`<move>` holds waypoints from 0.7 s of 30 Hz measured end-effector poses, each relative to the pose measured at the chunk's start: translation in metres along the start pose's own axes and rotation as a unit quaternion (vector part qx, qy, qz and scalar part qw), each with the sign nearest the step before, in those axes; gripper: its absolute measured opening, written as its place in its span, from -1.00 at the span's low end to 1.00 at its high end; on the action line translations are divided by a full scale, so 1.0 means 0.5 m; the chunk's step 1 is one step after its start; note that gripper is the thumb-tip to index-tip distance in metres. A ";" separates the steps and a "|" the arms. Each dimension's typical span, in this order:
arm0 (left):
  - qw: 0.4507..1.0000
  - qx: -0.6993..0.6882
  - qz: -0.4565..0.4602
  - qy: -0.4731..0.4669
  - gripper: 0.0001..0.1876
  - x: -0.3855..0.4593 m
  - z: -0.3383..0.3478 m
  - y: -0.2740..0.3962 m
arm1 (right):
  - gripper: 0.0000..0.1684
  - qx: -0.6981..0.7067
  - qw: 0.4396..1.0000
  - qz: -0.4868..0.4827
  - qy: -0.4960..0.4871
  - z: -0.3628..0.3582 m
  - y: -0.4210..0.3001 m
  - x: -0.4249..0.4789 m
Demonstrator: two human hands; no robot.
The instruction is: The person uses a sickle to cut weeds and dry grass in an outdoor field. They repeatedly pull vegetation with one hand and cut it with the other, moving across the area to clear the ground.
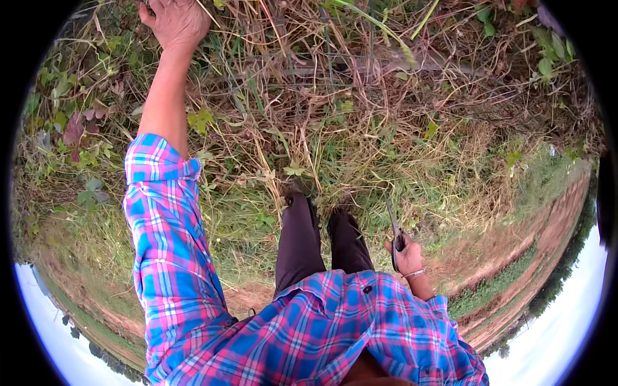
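Note:
My left hand [178, 21] reaches out to the top left among tangled vines and dry stems [231, 29]. Its thumb is spread to the side; the fingertips run out at the picture's top edge, so whether they hold a stem cannot be told. Low at my right side, my right hand [410, 255] grips the dark handles of a pair of scissors [397, 231]. The metal blades point away from me over the grass, and a thin band circles that wrist.
A wire mesh fence [328, 48] overgrown with dry vines crosses in front of me. My legs [299, 236] stand in matted grass [241, 227]. Broad-leaved plants [550, 53] grow at the upper right. Ploughed soil [545, 227] and green crop rows [497, 280] lie behind at the right.

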State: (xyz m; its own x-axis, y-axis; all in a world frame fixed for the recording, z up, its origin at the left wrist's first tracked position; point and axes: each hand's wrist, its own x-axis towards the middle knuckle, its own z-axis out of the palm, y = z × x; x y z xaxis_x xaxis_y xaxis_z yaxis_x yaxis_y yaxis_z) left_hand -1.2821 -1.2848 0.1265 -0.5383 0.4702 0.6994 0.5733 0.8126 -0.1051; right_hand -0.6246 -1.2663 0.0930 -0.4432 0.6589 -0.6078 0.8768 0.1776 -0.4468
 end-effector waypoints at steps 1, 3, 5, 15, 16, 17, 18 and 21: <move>0.999 0.032 0.004 -0.003 -0.22 -0.003 0.013 -0.006 | -0.58 -0.008 1.000 -0.014 -0.001 0.009 -0.021 0.014; 0.995 0.099 0.012 -0.008 -0.22 -0.008 0.037 -0.023 | -0.56 -0.012 0.999 -0.039 -0.001 0.022 -0.050 0.042; 0.997 0.057 0.033 0.033 -0.21 -0.010 0.020 -0.019 | -0.49 -0.001 0.998 -0.060 0.005 0.037 -0.074 0.069; 0.990 -0.119 0.043 0.068 -0.04 -0.041 -0.257 -0.036 | -0.37 -0.085 0.977 -0.182 -0.078 0.072 -0.227 0.086; 0.994 -0.087 0.045 0.051 -0.06 -0.049 -0.294 -0.056 | -0.35 -0.098 0.973 -0.194 -0.083 0.075 -0.247 0.078; 0.988 -0.134 0.049 0.056 -0.09 -0.060 -0.316 -0.052 | -0.33 -0.111 0.972 -0.193 -0.078 0.072 -0.255 0.074; 0.988 -0.139 0.055 0.050 -0.11 -0.066 -0.341 -0.052 | -0.30 -0.121 0.966 -0.214 -0.080 0.076 -0.249 0.080; 0.977 -0.204 0.067 -0.003 -0.12 -0.105 -0.457 -0.072 | -0.30 -0.076 0.964 -0.237 -0.089 0.068 -0.258 0.060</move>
State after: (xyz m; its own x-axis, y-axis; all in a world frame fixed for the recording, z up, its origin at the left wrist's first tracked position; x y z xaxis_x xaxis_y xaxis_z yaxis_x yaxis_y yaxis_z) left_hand -1.1335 -1.4174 0.2549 -0.4439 0.5663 0.6945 0.8367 0.5393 0.0951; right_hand -0.7574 -1.2944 0.1100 -0.8140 0.3441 -0.4680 0.5793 0.5413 -0.6095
